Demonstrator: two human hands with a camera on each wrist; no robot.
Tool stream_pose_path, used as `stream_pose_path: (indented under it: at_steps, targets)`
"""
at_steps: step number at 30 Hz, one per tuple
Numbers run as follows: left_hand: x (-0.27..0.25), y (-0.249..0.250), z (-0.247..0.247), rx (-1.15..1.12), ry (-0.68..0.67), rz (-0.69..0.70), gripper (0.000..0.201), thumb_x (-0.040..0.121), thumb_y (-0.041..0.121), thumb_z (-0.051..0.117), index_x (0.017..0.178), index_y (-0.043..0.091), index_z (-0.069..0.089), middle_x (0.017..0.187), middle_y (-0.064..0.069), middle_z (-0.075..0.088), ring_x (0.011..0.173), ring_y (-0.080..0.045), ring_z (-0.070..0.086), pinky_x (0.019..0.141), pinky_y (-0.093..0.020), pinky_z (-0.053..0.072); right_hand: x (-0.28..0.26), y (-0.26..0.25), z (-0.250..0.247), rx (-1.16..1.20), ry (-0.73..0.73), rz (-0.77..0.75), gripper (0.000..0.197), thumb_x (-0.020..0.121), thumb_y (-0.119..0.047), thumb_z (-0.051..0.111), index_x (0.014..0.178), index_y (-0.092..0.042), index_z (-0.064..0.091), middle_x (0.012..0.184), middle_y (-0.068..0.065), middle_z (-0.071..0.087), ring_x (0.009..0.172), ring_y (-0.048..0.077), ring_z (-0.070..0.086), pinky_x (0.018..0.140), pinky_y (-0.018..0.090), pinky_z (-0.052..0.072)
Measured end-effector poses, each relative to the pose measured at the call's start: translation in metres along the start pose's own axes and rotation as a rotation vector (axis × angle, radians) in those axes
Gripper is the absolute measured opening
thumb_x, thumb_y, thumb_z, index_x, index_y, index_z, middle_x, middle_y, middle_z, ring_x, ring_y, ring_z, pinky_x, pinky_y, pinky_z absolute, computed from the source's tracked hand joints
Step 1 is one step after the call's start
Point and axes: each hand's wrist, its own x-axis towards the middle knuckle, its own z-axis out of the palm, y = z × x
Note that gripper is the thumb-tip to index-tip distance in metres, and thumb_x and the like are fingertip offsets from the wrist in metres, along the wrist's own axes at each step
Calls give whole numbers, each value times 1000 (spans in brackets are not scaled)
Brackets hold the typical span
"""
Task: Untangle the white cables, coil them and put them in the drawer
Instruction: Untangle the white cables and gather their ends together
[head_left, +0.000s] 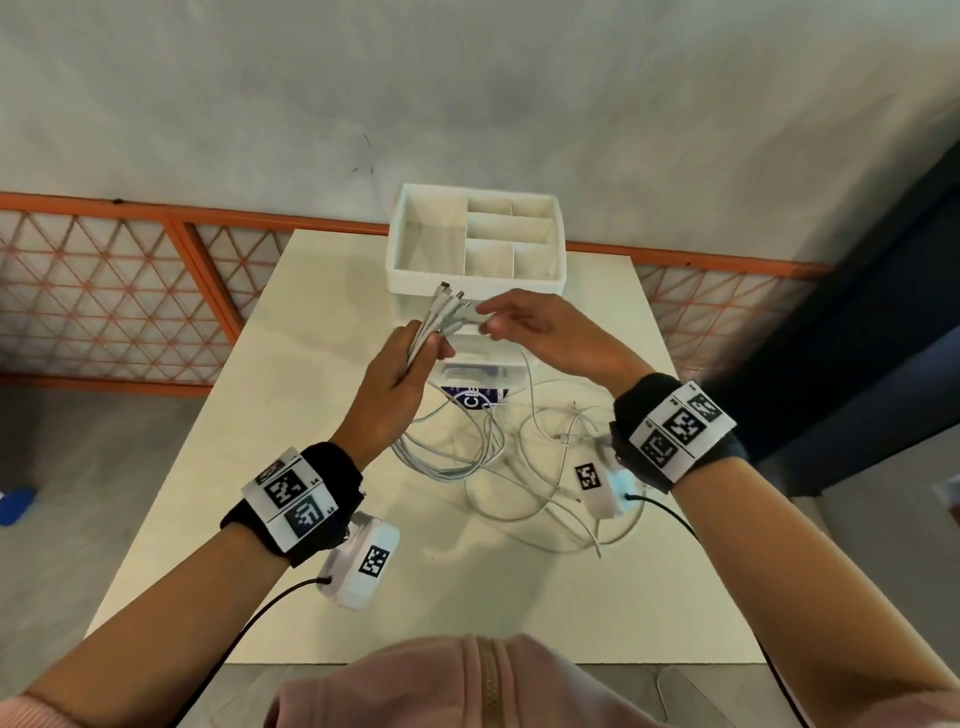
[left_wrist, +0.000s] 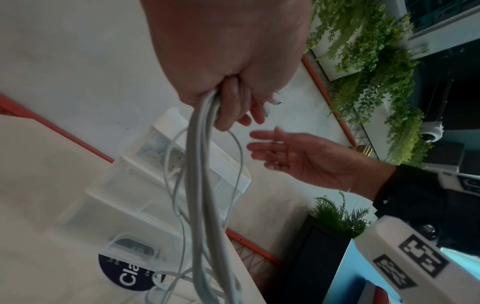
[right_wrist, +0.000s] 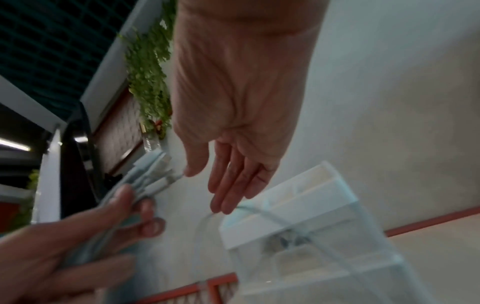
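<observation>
**Gathering the plug ends before the coil**

Pink fabric with a zip (head_left: 488, 680) sits closest to the head camera, and beyond it both forearms reach out over the pale table (head_left: 218, 467). Her left hand (head_left: 400, 382) is clenched round a bunch of white cables (head_left: 441, 317), the plug ends fanning out above the fist and the long runs hanging down to loose loops on the table (head_left: 519, 467). Her right hand (head_left: 540, 325) is released, fingers straight and spread, close beside the plugs; whether a fingertip touches a strand I cannot tell. Behind the hands stands the white drawer unit (head_left: 556, 280), its top tray divided into compartments.

By my reading she is evening up the ends before coiling. To do that well, the fist should stay firm just below the plugs so none slip, while the free hand runs down each strand in turn to draw out crossings. The loops on the table look knotted together, so pulling hard would likely tighten them; lifting and shaking loose seems safer.
</observation>
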Motion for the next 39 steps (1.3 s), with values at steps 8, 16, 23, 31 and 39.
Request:
stream_pose_path:
  at_steps: [8, 16, 23, 31, 39]
  targets:
    - [3, 18, -2, -407, -113, -130, 31, 103, 36, 28, 101, 12, 49, 74, -4, 38, 47, -9, 20, 46, -27, 13, 16, -32, 20, 405, 72, -30, 24, 84, -7, 67, 106, -2, 59, 78, 8, 68, 68, 10, 68, 69, 19, 55]
    - [8, 16, -3, -449, -112, -205, 30, 102, 34, 35, 83, 16, 50, 65, -2, 46, 43, -8, 25, 49, -33, 10, 14, -36, 27, 347, 176, -124, 23, 84, -14, 69, 101, -7, 56, 73, 9, 67, 69, 22, 65, 65, 28, 55]
    - [12, 14, 0, -407, -85, -157, 25, 102, 32, 36, 91, 20, 53, 66, -4, 44, 44, -11, 22, 44, -26, 13, 15, -29, 24, 448, 212, -38, 17, 87, -9, 64, 98, 2, 58, 83, 17, 69, 67, 17, 69, 64, 22, 55]
    - [13, 10, 9, -368, -34, -120, 28, 102, 32, 35, 96, 12, 54, 67, -7, 46, 44, -8, 26, 40, -21, 19, 18, -29, 13, 361, 236, 22, 23, 81, -12, 72, 93, 7, 65, 77, 14, 69, 59, 12, 63, 58, 19, 53]
    - [17, 19, 10, -379, -22, -106, 29, 103, 27, 34, 85, 10, 48, 62, -9, 46, 42, -11, 29, 39, -23, 21, 19, -28, 10, 427, 317, -7, 24, 80, -8, 72, 98, 3, 61, 70, 13, 66, 60, 14, 62, 60, 20, 53]
